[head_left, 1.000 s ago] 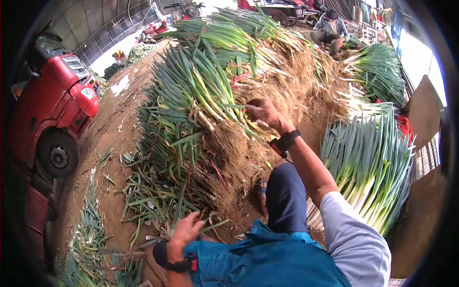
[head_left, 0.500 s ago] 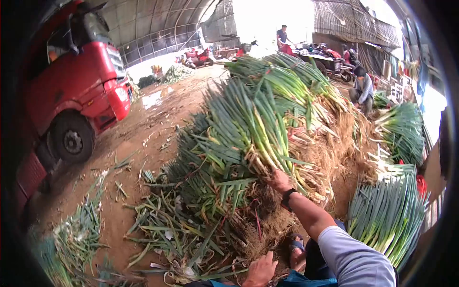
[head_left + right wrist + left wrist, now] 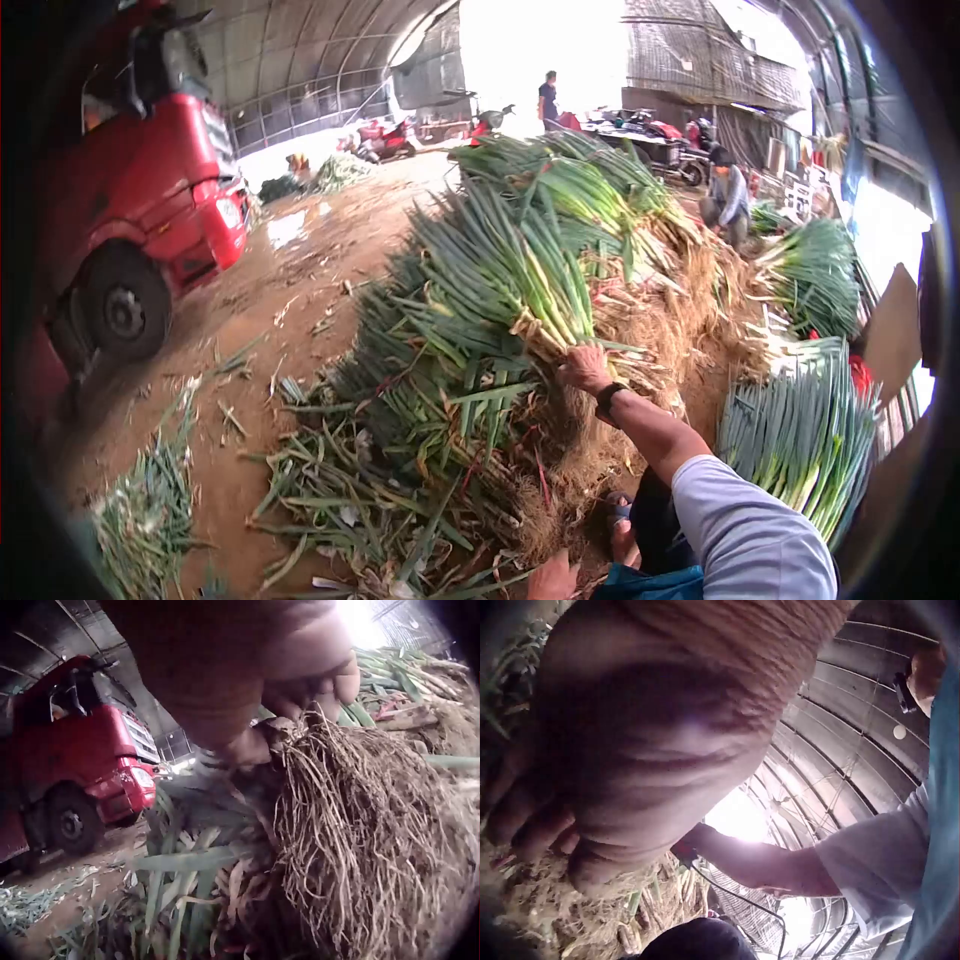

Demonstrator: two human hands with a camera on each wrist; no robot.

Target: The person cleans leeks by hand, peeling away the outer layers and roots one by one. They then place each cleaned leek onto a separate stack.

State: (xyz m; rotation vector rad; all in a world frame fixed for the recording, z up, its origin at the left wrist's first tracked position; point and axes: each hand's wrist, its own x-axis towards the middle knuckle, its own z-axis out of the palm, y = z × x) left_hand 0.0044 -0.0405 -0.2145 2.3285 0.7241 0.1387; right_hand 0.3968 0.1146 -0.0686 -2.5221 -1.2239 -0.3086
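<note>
Long green leeks (image 3: 500,240) lie heaped in a pile, their pale stalks and shaggy roots turned toward the person. My right hand (image 3: 585,370) grips a bunch at its root end, near the pile's middle. The right wrist view shows this hand (image 3: 247,675) from close by, fingers curled round the stalk bases above dangling brown roots (image 3: 360,840). Low at the head view's bottom edge, my left hand (image 3: 553,578) is partly cut off. In the left wrist view the left hand (image 3: 660,742) has loosely bent fingers over roots, with nothing visible in them.
A red truck (image 3: 150,205) stands at left. Loose leaves (image 3: 340,510) litter the ground beside the pile. More leeks (image 3: 800,430) lie in a bundle at right, near a cardboard sheet (image 3: 890,335). Another person (image 3: 730,195) crouches behind; one stands farther back.
The head view has tilted up. My right hand has come down onto the root end of a bunch and taken hold of it. My left hand now shows lower, at the frame's bottom edge.
</note>
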